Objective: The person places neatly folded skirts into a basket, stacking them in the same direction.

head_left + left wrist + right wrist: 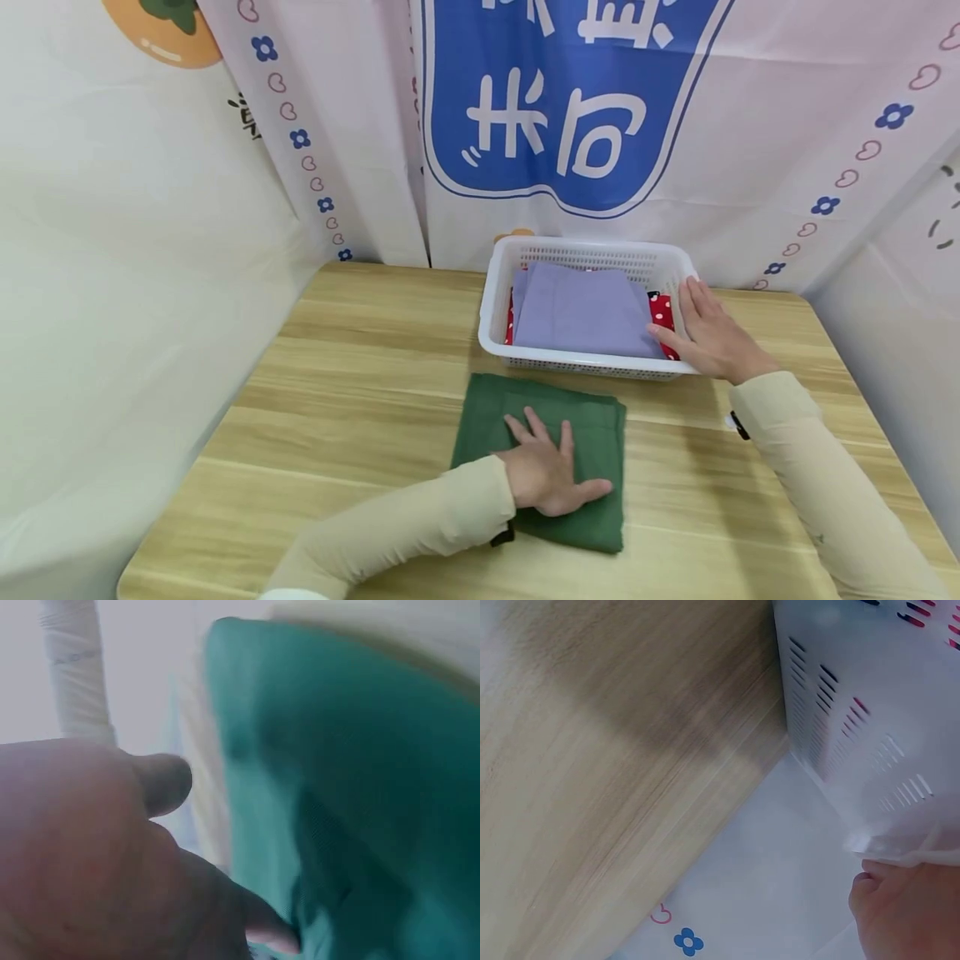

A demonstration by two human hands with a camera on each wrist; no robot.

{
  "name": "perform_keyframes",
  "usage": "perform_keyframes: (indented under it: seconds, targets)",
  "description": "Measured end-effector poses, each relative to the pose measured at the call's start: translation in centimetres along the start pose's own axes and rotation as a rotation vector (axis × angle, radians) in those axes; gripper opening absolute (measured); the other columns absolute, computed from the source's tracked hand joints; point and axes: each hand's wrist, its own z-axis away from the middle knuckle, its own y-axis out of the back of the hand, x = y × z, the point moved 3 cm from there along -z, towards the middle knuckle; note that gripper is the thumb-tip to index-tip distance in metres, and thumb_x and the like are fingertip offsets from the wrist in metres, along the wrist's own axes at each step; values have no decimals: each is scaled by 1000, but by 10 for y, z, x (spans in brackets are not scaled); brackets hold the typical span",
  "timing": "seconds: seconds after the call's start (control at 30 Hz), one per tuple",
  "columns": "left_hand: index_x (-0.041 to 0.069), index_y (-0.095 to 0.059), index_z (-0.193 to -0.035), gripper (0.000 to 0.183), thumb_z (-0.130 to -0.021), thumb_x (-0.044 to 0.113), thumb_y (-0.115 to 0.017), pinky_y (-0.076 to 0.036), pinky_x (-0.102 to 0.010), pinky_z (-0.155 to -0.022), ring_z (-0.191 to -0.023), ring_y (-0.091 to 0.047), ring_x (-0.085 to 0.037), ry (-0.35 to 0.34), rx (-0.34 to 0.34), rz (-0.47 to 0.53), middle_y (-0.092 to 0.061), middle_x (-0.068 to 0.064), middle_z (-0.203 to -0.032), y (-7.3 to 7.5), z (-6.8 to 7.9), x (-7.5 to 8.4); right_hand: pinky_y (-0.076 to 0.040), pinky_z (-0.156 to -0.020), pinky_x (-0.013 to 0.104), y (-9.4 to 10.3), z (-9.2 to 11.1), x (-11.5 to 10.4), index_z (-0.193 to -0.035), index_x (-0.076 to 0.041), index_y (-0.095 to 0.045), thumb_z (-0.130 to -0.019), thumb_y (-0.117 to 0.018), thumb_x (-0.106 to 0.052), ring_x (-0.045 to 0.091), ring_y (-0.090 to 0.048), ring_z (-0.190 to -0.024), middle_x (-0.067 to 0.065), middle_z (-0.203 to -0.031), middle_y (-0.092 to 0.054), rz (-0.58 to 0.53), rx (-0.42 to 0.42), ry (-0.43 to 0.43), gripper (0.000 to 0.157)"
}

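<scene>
A folded dark green cloth (pixel 592 433) lies on the table. My left hand (pixel 547 475) rests on top of it, palm down with fingers spread. The left wrist view shows the green fabric (pixel 337 735) blurred and close beside the hand (pixel 112 862). Behind the cloth stands a white plastic basket (pixel 491 308) with perforated walls. At its right rim, my right hand (pixel 712 333) touches the basket, fingers extended along the edge and thumb reaching over the inside. In the right wrist view the right hand (pixel 907 900) meets the rim from outside.
Inside the basket sits a folded lavender cloth (pixel 585 308) over red polka-dot fabric (pixel 662 312). The wooden table (pixel 360 358) backs onto a white printed curtain (pixel 360 100) with a blue emblem. More white sheeting (pixel 112 292) hangs along the left side.
</scene>
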Motion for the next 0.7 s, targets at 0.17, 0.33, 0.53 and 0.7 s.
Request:
perform_keyframes:
  seconds: [0.17,0.33,0.53,0.7]
  targets:
    - [29,-12,-156,97,-80,88,-26,-45,-64,-99,-145,-14,-52,-45,-39,-10,-11,-23,-161,6,-3,24,-5,-117,68,-2,0,2,-152,-7,15,-89,-30,-76,39,16,-149,11,-160,25,-34,5,-18,104]
    - [20,-21,-155,96,-83,83,-31,-34,-54,-114,-145,-21,-49,-109,6,6,-18,-24,-160,14,-4,22,-14,-113,71,7,5,-1,-154,-10,11,-93,-32,-69,43,-2,-149,16,-163,12,-117,100,-23,95]
    - [-1,-60,-120,77,-92,68,-41,-53,-38,-94,-113,-62,-27,-305,123,171,-56,-21,-135,28,2,-27,-45,-91,67,25,45,-21,-147,1,-32,-98,-49,-45,41,-48,-115,24,-137,-46,-237,307,59,69]
    - [11,-45,-65,50,-96,50,-51,-31,-22,-44,-45,-26,-6,-432,180,410,-41,3,-58,44,-2,-83,-55,-83,55,34,96,-39,-136,3,-49,-97,-51,-46,41,-62,-108,26,-131,-58,-299,223,30,62]
